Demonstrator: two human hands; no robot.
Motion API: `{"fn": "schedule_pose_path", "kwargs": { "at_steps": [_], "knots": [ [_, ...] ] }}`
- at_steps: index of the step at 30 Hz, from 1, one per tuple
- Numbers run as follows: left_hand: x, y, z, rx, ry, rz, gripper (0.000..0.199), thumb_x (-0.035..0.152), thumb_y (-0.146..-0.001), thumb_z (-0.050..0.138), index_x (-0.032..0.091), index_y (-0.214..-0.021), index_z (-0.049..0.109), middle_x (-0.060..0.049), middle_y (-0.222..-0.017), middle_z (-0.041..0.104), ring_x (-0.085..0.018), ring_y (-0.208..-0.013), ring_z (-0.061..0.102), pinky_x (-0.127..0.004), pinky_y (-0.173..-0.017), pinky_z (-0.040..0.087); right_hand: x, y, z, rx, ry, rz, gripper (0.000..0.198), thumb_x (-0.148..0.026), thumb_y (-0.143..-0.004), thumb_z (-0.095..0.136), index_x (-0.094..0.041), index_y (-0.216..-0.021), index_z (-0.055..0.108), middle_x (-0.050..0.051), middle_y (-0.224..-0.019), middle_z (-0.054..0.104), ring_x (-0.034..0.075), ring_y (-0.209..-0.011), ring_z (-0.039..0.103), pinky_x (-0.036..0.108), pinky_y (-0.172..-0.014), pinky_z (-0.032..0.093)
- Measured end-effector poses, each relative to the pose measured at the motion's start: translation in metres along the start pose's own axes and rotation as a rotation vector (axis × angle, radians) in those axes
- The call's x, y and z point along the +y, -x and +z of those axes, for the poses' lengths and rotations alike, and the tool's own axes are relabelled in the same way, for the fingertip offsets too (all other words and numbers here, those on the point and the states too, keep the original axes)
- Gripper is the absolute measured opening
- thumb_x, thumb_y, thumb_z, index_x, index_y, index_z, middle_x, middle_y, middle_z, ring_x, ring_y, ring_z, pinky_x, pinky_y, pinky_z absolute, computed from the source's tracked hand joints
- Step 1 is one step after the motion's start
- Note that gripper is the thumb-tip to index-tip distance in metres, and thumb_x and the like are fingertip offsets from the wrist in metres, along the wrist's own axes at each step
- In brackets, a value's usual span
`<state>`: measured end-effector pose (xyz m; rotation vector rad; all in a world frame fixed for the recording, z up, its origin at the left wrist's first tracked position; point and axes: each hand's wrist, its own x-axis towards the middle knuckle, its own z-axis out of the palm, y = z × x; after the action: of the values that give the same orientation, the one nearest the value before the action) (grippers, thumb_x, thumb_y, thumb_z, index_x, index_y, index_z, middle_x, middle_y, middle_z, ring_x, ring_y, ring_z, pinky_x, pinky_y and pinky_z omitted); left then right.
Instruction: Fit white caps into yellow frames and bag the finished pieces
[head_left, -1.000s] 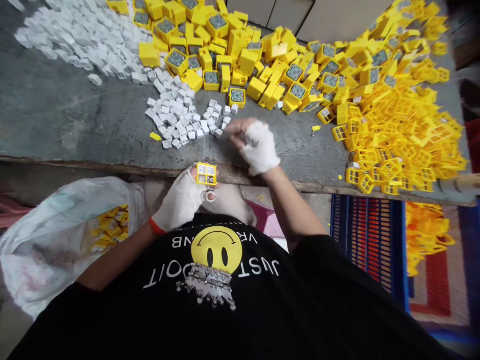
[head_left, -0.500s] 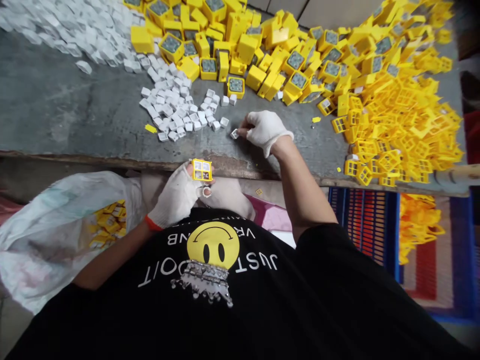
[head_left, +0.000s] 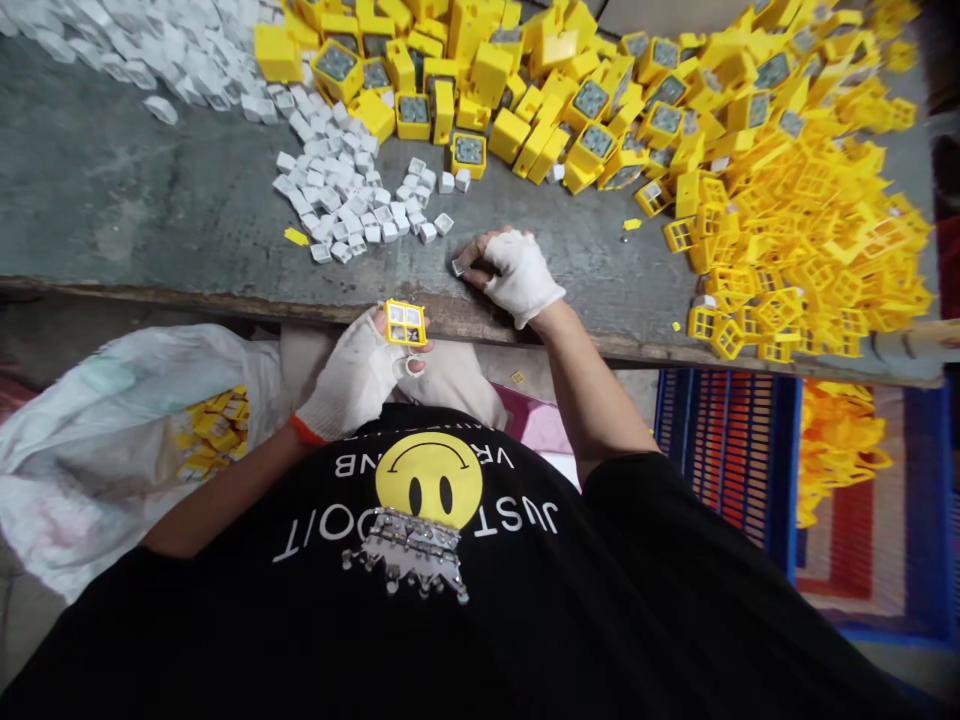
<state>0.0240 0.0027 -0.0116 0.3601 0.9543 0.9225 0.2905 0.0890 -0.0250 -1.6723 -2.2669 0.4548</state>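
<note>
My left hand (head_left: 351,372), in a white fingerless glove, grips a small yellow case (head_left: 406,323) with a four-window frame, just in front of the table edge. White shows in its upper two windows; the lower two look greyer and darker. Over the tabletop, my right hand (head_left: 519,274), gloved the same way, pinches a small white square cap (head_left: 457,267) between thumb and fingers. A loose group of similar white caps (head_left: 341,205) lies to its left. Beyond it are yellow cases (head_left: 469,152) with grey insides facing up.
Yellow four-window frames (head_left: 810,250) are heaped at the table's right. More white caps (head_left: 161,60) spread at the back left. Below the edge of the grey table (head_left: 112,210) hang a plastic bag (head_left: 97,400) holding yellow pieces and, at right, blue crates (head_left: 724,440).
My right hand has drawn the white cap slightly left and nearer the table edge. My left hand stays in nearly the same place with the yellow case. The view has shifted slightly.
</note>
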Motion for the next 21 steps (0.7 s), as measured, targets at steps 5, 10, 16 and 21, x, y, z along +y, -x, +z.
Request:
{"fn": "schedule_pose_path", "kwargs": {
  "at_steps": [5, 10, 16, 21],
  "knots": [
    [0.002, 0.003, 0.003, -0.02, -0.018, 0.04, 0.037, 0.043, -0.099, 0.094, 0.025, -0.126, 0.077, -0.011, -0.133, 0.084, -0.027, -0.105, 0.083, -0.032, -0.076, 0.062, -0.043, 0.039, -0.002, 0.065, -0.228, -0.106, 0.025, -0.053, -0.115, 0.073, -0.032, -0.121, 0.086, 0.007, -0.126, 0.089, 0.033, -0.121, 0.078, 0.056, -0.118, 0.057],
    [0.003, 0.002, 0.002, -0.067, 0.006, 0.075, 0.023, 0.031, -0.104, 0.087, 0.025, -0.125, 0.079, -0.005, -0.125, 0.086, -0.023, -0.104, 0.083, -0.03, -0.079, 0.064, -0.067, 0.058, 0.018, 0.092, -0.081, -0.176, 0.046, -0.065, -0.12, 0.062, -0.029, -0.105, 0.086, 0.009, -0.106, 0.087, 0.032, -0.105, 0.073, 0.052, -0.099, 0.05],
    [0.0, 0.0, -0.002, -0.012, 0.047, 0.058, 0.028, 0.029, -0.097, 0.094, 0.023, -0.12, 0.078, -0.006, -0.117, 0.086, -0.019, -0.092, 0.082, -0.028, -0.072, 0.066, -0.076, 0.056, 0.018, 0.045, 0.029, -0.23, 0.042, -0.058, -0.123, 0.058, -0.031, -0.107, 0.086, 0.008, -0.107, 0.086, 0.031, -0.104, 0.067, 0.052, -0.102, 0.045],
    [0.003, -0.002, -0.006, -0.01, 0.078, 0.073, 0.034, 0.038, -0.096, 0.097, 0.024, -0.118, 0.075, -0.007, -0.12, 0.086, -0.022, -0.092, 0.084, -0.03, -0.071, 0.066, -0.068, 0.032, -0.001, -0.079, 0.03, -0.225, 0.031, -0.046, -0.123, 0.059, -0.033, -0.131, 0.086, 0.007, -0.123, 0.089, 0.032, -0.115, 0.075, 0.054, -0.108, 0.05]
  ]
}}
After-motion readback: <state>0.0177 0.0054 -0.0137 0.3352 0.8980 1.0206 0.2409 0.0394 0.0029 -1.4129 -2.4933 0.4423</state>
